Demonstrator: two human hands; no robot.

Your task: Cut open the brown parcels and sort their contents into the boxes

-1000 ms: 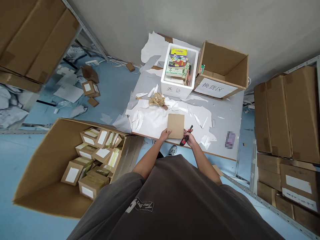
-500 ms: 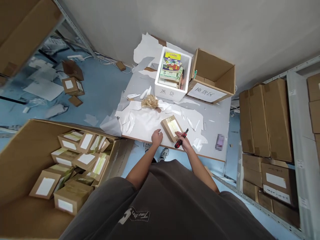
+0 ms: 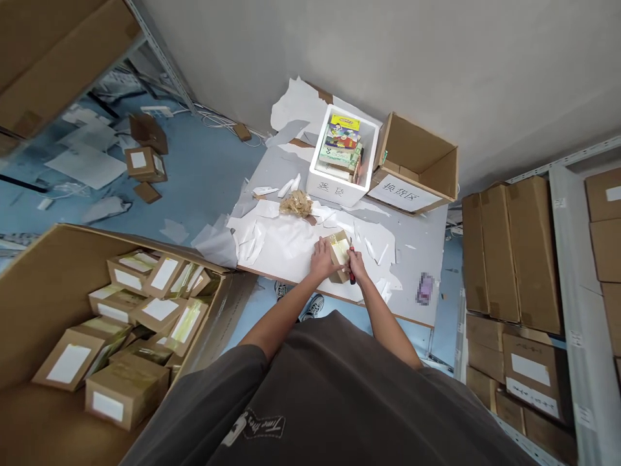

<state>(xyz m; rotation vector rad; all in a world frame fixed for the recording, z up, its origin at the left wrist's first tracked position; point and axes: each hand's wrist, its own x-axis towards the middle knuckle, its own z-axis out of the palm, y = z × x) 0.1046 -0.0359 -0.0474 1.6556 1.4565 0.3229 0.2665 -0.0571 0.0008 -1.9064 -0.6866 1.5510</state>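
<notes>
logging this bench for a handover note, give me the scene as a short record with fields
left hand: on the left side of a small carton, fingers spread
right hand: holding a red and black cutter at the carton's right side
carton: on the table near its front edge, pale label facing up
table: white paper scraps, crumpled brown wad
back of table: white bin with books, open cardboard box to its right
left of table: large open carton holding parcels

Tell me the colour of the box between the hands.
Brown; the box shows best in the head view.
</notes>
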